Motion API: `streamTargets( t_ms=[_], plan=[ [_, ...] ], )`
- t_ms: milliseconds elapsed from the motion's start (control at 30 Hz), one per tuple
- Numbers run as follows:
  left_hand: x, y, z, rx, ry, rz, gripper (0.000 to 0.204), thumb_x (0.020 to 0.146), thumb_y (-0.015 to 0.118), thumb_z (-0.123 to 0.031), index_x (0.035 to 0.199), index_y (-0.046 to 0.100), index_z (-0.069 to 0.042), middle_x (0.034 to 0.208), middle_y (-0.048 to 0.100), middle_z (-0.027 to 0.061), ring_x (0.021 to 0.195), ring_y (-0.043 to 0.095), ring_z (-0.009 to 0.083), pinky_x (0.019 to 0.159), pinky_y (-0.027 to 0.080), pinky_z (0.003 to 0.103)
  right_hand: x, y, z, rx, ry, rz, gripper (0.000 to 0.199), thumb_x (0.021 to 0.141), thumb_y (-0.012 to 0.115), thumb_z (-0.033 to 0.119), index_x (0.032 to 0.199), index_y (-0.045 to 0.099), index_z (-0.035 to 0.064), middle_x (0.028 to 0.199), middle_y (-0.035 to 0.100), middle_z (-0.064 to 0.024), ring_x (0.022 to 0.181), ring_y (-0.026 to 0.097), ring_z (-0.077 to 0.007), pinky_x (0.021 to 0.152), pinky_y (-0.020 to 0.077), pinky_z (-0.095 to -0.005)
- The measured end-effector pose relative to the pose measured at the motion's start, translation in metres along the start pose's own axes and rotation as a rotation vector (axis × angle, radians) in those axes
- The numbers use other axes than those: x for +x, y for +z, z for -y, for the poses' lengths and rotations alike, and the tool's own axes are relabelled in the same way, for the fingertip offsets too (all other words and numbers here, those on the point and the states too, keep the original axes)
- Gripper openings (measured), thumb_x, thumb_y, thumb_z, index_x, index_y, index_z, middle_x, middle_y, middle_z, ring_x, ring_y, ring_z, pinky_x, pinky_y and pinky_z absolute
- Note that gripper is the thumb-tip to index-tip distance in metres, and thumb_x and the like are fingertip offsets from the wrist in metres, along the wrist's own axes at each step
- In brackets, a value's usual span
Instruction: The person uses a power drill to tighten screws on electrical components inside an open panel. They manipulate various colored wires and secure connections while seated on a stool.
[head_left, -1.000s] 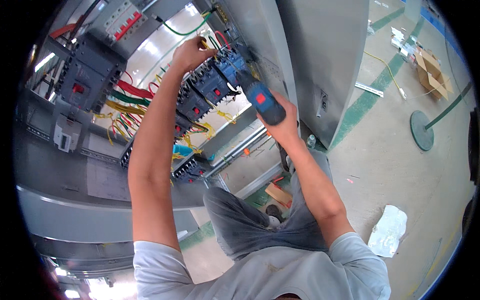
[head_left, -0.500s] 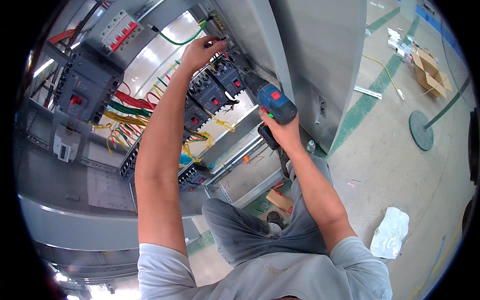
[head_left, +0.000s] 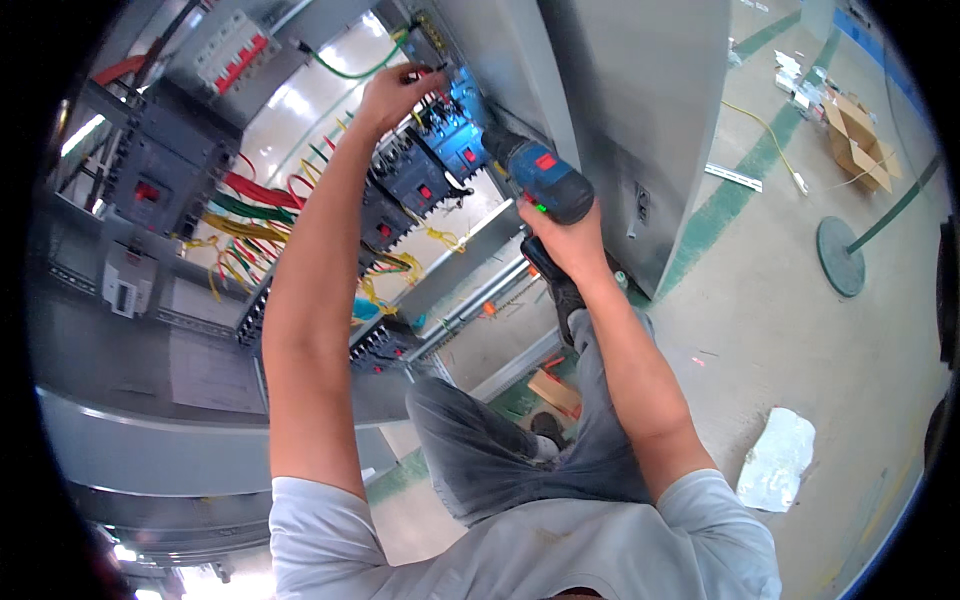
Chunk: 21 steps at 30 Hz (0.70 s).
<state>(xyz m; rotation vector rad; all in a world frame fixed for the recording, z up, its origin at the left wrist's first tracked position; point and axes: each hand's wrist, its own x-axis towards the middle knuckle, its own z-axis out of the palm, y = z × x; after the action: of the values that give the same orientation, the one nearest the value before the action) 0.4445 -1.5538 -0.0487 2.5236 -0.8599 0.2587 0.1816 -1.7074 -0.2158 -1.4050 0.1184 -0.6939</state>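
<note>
In my right hand (head_left: 572, 238) is a blue and black cordless drill (head_left: 548, 180), gripped by its handle. Its nose points up and left at the end circuit breaker (head_left: 458, 147) of a row. Bluish light falls on that breaker. My left hand (head_left: 392, 98) reaches over the far side of the same breaker, fingertips pinched together beside its terminals and some thin wires; what they hold is too small to make out. A second circuit breaker (head_left: 420, 188) with a red switch sits alongside. A green wire (head_left: 350, 75) loops above my left hand.
A large breaker (head_left: 165, 160) and bundled coloured wires (head_left: 255, 207) fill the cabinet's left side. The grey metal door panel (head_left: 640, 100) stands right of the drill. On the floor are a cardboard box (head_left: 858, 145), a round stand base (head_left: 840, 258) and a white sheet-like piece (head_left: 778, 460).
Bluish light now shines on the end breaker, which was unlit before. The drill's nose has shifted slightly left and down toward it. My left hand stays at the terminals.
</note>
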Motion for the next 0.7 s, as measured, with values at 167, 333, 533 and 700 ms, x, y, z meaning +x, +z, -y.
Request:
streamTargets(
  t_ms=[167, 333, 533, 700],
  plan=[
    [0.006, -0.021, -0.007, -0.356, -0.115, 0.047, 0.068, 0.107, 0.05, -0.054, 0.139, 0.057, 0.006, 0.13, 0.067, 0.0194, 0.116, 0.066, 0.0259, 0.103, 0.049, 0.037, -0.011, -0.005, -0.018, -0.094, -0.343, -0.086, 0.052, 0.072, 0.086, 0.006, 0.12, 0.068, -0.0023, 0.109, 0.075, -0.0196, 0.102, 0.074, -0.0339, 0.092, 0.0554, -0.0395],
    [-0.012, -0.025, 0.003, -0.184, 0.014, 0.118, 0.085, 0.092, 0.073, -0.054, 0.148, 0.05, 0.006, 0.136, 0.064, 0.0225, 0.122, 0.064, 0.0279, 0.105, 0.05, 0.04, -0.03, -0.011, -0.024, 0.246, -0.019, -0.076, 0.034, 0.082, 0.084, 0.009, 0.111, 0.071, -0.0017, 0.102, 0.076, -0.0083, 0.089, 0.072, -0.0161, 0.086, 0.0553, -0.0336],
    [-0.02, -0.016, -0.006, 0.218, 0.077, 0.111, 0.096, 0.076, 0.09, -0.045, 0.151, 0.05, -0.001, 0.13, 0.067, 0.0207, 0.121, 0.065, 0.0326, 0.105, 0.05, 0.042, -0.032, -0.013, -0.021, 0.39, 0.051, -0.031, 0.025, 0.088, 0.08, 0.01, 0.11, 0.074, 0.0015, 0.101, 0.076, -0.0064, 0.089, 0.07, -0.0124, 0.081, 0.0562, -0.0297],
    [-0.018, -0.018, -0.005, 0.218, 0.099, 0.085, 0.083, 0.072, 0.092, -0.044, 0.136, 0.064, -0.001, 0.115, 0.073, 0.0147, 0.106, 0.07, 0.0283, 0.095, 0.054, 0.039, -0.034, -0.006, -0.024, 0.409, 0.059, -0.017, 0.021, 0.085, 0.081, 0.01, 0.103, 0.074, 0.0018, 0.097, 0.076, -0.0048, 0.087, 0.071, -0.0128, 0.084, 0.0558, -0.031]
  ],
)
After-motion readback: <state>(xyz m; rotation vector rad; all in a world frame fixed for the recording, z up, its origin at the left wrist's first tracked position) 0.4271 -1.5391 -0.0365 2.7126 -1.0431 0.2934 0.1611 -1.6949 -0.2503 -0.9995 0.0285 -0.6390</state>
